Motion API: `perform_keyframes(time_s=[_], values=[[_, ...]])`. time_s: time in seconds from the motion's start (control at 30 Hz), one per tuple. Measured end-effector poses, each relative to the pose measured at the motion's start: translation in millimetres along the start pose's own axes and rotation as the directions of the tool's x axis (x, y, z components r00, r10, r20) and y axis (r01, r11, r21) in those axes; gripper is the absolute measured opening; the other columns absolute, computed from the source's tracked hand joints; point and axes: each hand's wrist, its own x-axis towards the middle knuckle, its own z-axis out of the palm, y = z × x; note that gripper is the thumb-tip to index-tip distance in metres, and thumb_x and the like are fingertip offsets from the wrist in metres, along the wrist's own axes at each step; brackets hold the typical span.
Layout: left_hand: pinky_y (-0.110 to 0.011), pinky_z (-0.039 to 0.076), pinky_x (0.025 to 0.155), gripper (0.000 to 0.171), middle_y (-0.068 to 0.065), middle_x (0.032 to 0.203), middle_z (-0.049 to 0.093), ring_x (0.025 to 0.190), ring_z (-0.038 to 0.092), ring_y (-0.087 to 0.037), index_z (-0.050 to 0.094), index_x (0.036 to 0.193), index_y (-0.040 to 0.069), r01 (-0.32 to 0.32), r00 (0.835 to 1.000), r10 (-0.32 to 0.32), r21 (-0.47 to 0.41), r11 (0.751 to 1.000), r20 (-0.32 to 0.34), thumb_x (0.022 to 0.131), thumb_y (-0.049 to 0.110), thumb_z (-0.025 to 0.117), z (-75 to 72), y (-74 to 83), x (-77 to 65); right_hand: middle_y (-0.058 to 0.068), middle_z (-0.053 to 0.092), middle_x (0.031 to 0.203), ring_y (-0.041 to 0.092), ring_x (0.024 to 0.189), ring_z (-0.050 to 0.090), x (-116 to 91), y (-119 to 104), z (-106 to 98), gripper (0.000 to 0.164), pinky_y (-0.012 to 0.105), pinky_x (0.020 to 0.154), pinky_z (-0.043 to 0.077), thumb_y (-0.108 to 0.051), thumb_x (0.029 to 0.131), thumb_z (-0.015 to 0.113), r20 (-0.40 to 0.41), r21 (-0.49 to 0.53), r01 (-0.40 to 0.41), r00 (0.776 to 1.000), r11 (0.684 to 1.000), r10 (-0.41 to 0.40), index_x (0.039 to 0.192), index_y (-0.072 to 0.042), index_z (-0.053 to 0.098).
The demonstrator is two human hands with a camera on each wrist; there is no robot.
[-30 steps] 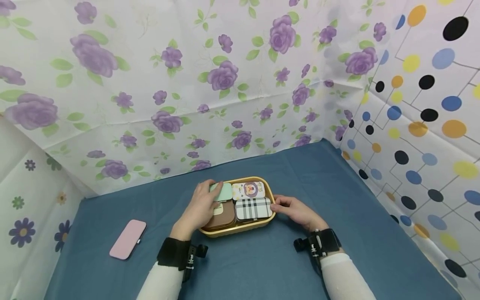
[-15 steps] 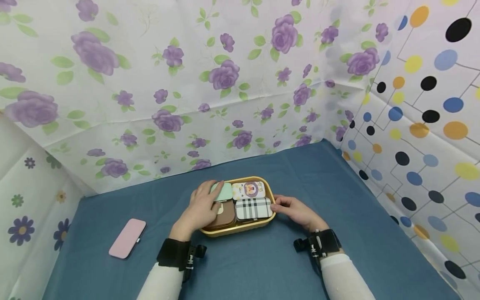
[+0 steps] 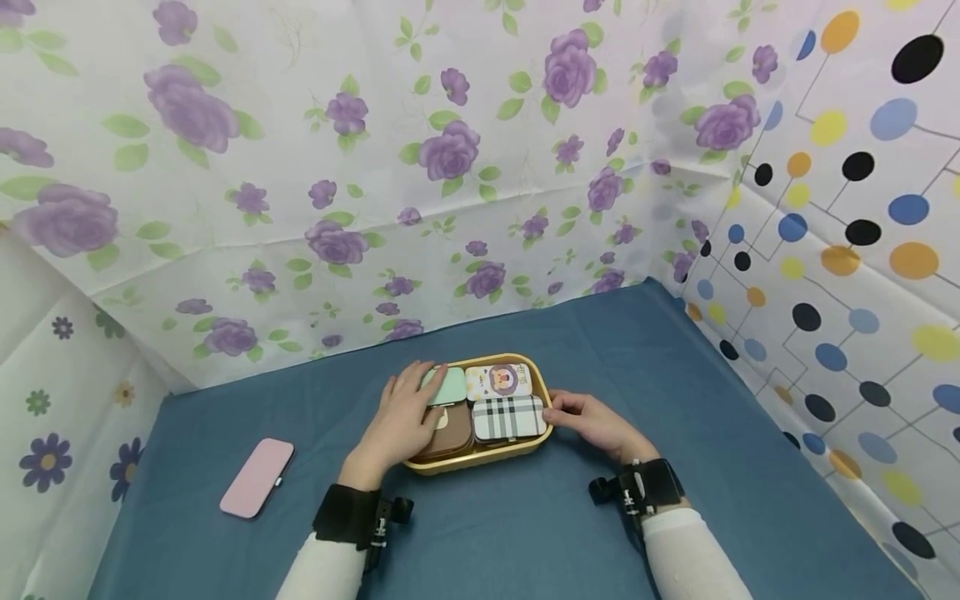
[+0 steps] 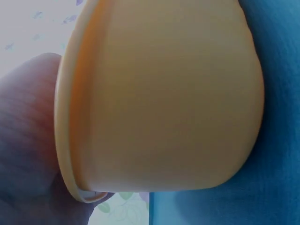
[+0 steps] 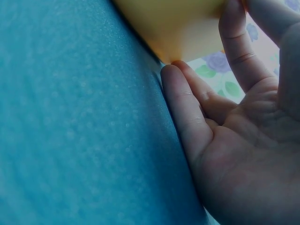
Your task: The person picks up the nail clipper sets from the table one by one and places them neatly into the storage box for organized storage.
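A yellow oval basket (image 3: 480, 459) sits on the blue cloth between both hands. Inside it lie flat cases: a mint-green one (image 3: 452, 386), a white one with a cartoon animal (image 3: 483, 380), a brown one (image 3: 454, 435) and a black-and-white plaid one (image 3: 508, 419). My left hand (image 3: 401, 421) lies over the basket's left end, fingers extended across the mint-green and brown cases. In the left wrist view it overlaps the basket's rim (image 4: 62, 126). My right hand (image 3: 596, 423) pinches the right rim, thumb on top. Its lower fingers (image 5: 185, 110) rest against the cloth beside the basket wall (image 5: 183, 28).
A pink flat case (image 3: 257, 478) with a small tab lies on the cloth (image 3: 495, 542) at the left. Behind the basket stands a flower-print sheet (image 3: 390, 208); a dotted sheet (image 3: 832, 317) closes off the right side.
Slightly shifting, my left thumb covers more of the pale patch on the brown case than a second ago. The right hand and basket hold their places.
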Motion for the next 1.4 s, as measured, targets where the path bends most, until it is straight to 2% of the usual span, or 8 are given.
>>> perform_keyframes(time_s=[0.4, 0.57, 0.87, 1.0, 1.17, 1.27, 1.4], values=[[-0.073, 0.018, 0.121, 0.065, -0.025, 0.168, 0.033, 0.159, 0.020, -0.046, 0.040, 0.167, 0.009, -0.015, 0.999, 0.012, -0.061, 0.998, -0.047, 0.108, 0.017, 0.066, 4.2, -2.0, -2.5, 0.014, 0.046, 0.165, 0.039, 0.158, 0.030, -0.5, 0.4, -0.4, 0.029, 0.059, 0.125, 0.024, -0.038, 0.104, 0.073, 0.002, 0.004, -0.002, 1.000, 1.000, 0.002, 0.097, -0.009, 0.073], [-0.073, 0.017, 0.122, 0.067, -0.024, 0.169, 0.031, 0.160, 0.017, -0.046, 0.039, 0.167, 0.009, -0.013, 0.999, 0.008, -0.095, 0.995, -0.053, 0.107, 0.019, 0.068, 1.8, -3.8, -6.0, 0.014, 0.047, 0.164, 0.039, 0.158, 0.031, -0.6, -0.1, 0.1, 0.030, 0.058, 0.124, 0.025, -0.039, 0.103, 0.074, -0.001, -0.007, -0.003, 1.000, 1.000, 0.003, 0.096, -0.010, 0.073], [-0.071, 0.014, 0.123, 0.074, -0.021, 0.172, 0.027, 0.160, 0.017, -0.046, 0.041, 0.167, 0.010, -0.023, 0.996, 0.014, -0.103, 0.994, -0.087, 0.103, 0.023, 0.076, -8.6, -10.0, -16.2, 0.016, 0.046, 0.164, 0.041, 0.157, 0.032, -0.7, 0.8, -0.1, 0.031, 0.059, 0.124, 0.026, -0.039, 0.104, 0.073, -0.009, -0.025, -0.002, 1.000, 1.000, 0.002, 0.095, -0.010, 0.073], [-0.073, 0.013, 0.121, 0.076, -0.020, 0.173, 0.023, 0.160, 0.014, -0.047, 0.038, 0.168, 0.011, -0.019, 0.993, 0.001, -0.155, 0.988, -0.117, 0.103, 0.023, 0.075, -15.6, -15.4, -31.5, 0.015, 0.046, 0.164, 0.040, 0.157, 0.032, 1.4, 0.7, 2.6, 0.031, 0.058, 0.124, 0.026, -0.041, 0.103, 0.074, -0.004, -0.025, -0.004, 1.000, 1.000, 0.004, 0.096, -0.011, 0.074], [-0.079, 0.018, 0.114, 0.079, -0.026, 0.170, 0.025, 0.156, 0.019, -0.053, 0.039, 0.167, 0.008, -0.007, 0.982, -0.031, -0.198, 0.980, -0.186, 0.100, 0.019, 0.079, -24.0, -28.7, -65.8, 0.014, 0.046, 0.165, 0.039, 0.157, 0.032, 2.7, 1.6, 4.5, 0.031, 0.057, 0.125, 0.026, -0.042, 0.103, 0.073, 0.014, -0.026, -0.006, 1.000, 1.000, 0.006, 0.096, -0.012, 0.074], [-0.081, 0.023, 0.110, 0.078, -0.028, 0.167, 0.030, 0.152, 0.024, -0.057, 0.042, 0.165, 0.005, 0.023, 0.973, -0.063, -0.178, 0.984, -0.224, 0.098, 0.016, 0.081, -29.5, -38.6, -83.7, 0.015, 0.046, 0.164, 0.039, 0.157, 0.032, 0.9, 2.9, 2.1, 0.030, 0.058, 0.125, 0.026, -0.040, 0.103, 0.073, -0.001, -0.020, -0.004, 1.000, 1.000, 0.004, 0.096, -0.011, 0.074], [-0.081, 0.029, 0.103, 0.075, -0.031, 0.161, 0.036, 0.145, 0.031, -0.061, 0.049, 0.159, 0.000, 0.086, 0.958, -0.112, -0.108, 0.990, -0.265, 0.094, 0.014, 0.084, -40.6, -55.5, -104.7, 0.014, 0.047, 0.164, 0.039, 0.157, 0.032, 0.1, 2.3, -0.6, 0.031, 0.058, 0.124, 0.026, -0.041, 0.103, 0.074, -0.014, -0.027, -0.007, 1.000, 1.000, 0.007, 0.097, -0.011, 0.075]])
